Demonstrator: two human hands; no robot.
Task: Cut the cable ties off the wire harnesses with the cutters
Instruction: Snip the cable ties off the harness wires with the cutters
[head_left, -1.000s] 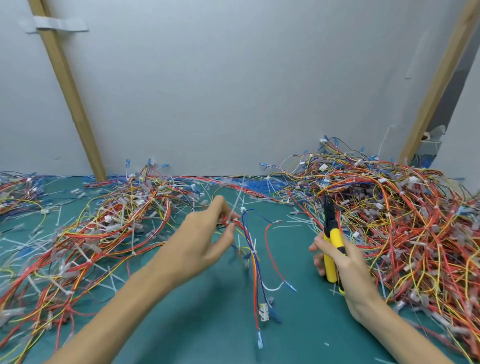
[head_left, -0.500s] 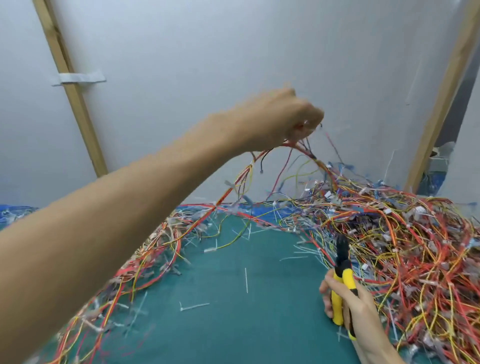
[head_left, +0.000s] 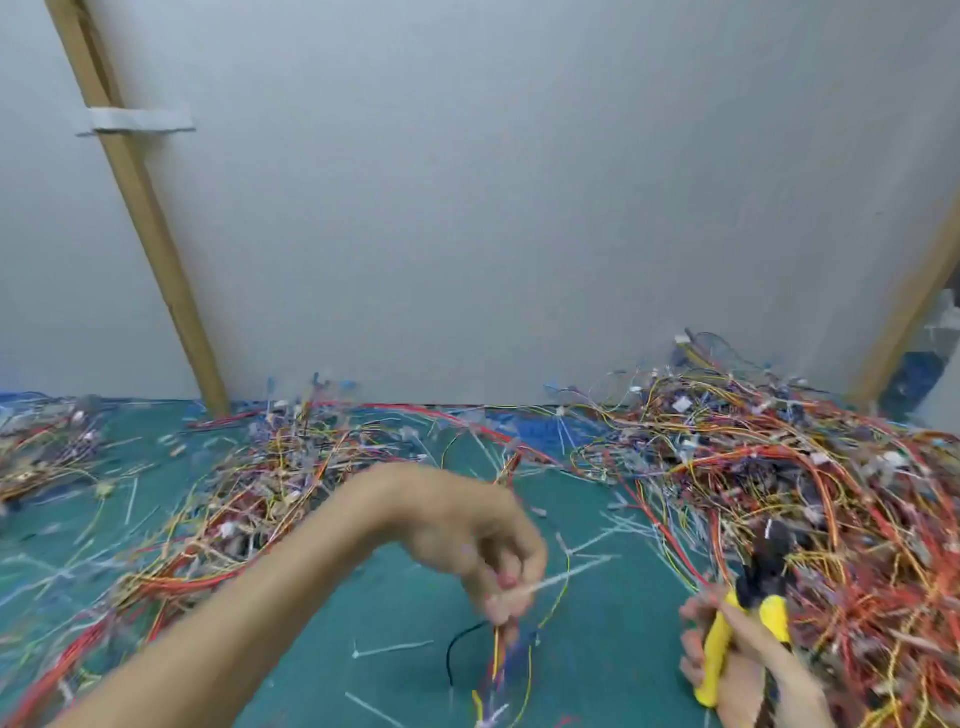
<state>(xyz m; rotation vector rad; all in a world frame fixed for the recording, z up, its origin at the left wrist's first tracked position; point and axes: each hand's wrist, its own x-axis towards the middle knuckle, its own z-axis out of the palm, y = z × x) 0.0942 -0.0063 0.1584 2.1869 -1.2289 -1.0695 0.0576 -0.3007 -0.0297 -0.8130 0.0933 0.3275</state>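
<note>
Step in hand: presenting a tie to the cutters, judged from the pose; no cut is under way.
Left hand (head_left: 483, 556): at the frame's centre, fingers curled and pinching a small harness (head_left: 501, 660); motion blur hides the exact finger placement.
Harness: hangs below the left hand toward 6 o'clock, clear of the counter (head_left: 363, 613) for most of its length.
Tie (head_left: 545, 583): a white tail juts from the pinch toward 3 o'clock.
Right hand (head_left: 743, 675): at 4 o'clock, wrapped round the yellow handles of the cutters (head_left: 724, 631); the head points to 12 o'clock, well apart from the tie.
Method advised: hold the harness still, pull the tie proud of the wires, bring the blades onto the tie alone beside its head, then squeeze. Nicked insulation is the main risk.
Count, hands: two.
Count, cutters: one.
Count, harness in hand: one, as far as the blur allows.
Count, heaps: three: right pile (head_left: 805, 483) at 3 o'clock, centre pile (head_left: 249, 499) at 10 o'clock, left pile (head_left: 36, 457) at 9 o'clock.
Count, cut ties (head_left: 395, 648): many on the counter; too blurred to number.
</note>
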